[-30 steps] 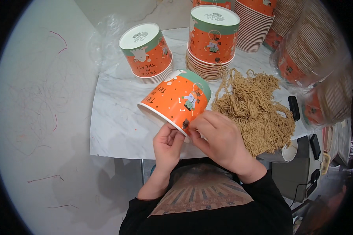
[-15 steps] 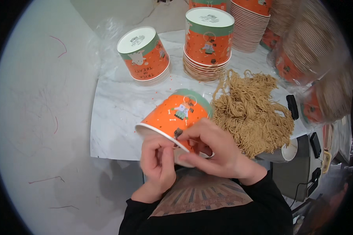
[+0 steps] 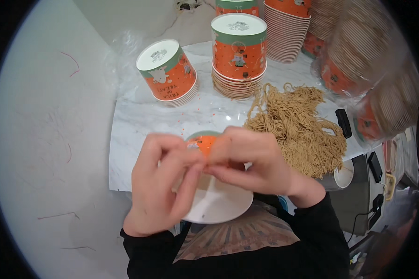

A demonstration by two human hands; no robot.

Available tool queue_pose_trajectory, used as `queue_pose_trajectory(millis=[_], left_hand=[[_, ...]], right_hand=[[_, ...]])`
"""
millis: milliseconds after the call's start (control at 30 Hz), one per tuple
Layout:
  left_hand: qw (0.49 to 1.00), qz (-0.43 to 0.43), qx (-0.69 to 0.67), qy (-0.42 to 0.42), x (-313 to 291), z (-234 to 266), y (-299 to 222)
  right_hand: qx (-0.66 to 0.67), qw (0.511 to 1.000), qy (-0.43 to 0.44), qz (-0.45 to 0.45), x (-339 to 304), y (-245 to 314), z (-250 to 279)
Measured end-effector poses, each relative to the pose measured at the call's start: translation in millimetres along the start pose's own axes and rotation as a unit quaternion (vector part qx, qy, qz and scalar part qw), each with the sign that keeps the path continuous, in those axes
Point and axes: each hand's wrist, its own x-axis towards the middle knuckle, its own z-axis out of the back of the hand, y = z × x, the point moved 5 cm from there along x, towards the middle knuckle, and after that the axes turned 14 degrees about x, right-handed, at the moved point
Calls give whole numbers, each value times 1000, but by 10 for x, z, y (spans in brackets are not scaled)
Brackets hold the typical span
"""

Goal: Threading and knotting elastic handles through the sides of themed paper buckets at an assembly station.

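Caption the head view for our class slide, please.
Left hand and right hand meet over an orange-and-green bucket, beside tan cords.

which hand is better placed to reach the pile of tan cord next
Probably the right hand: it appears just beside the tan cord, while the left hand is farther off, beyond it.

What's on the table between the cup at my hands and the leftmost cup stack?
Between your cup and that stack, the head view shows tabletop with a few small orange specks.
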Motion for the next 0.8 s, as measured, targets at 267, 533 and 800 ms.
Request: queue_pose_trajectory(millis=[267,533,800], left_hand=[[799,142,-520,267,284,-697,802],[667,227,-658,264,278,-1146,1226],[629,153,-710,278,79,-1484,1735]], right_hand=[[157,969,6,-191,312,-541,217],[63,987,69,-132,616,-935,231],[173,962,90,-192,725,-1256,90]])
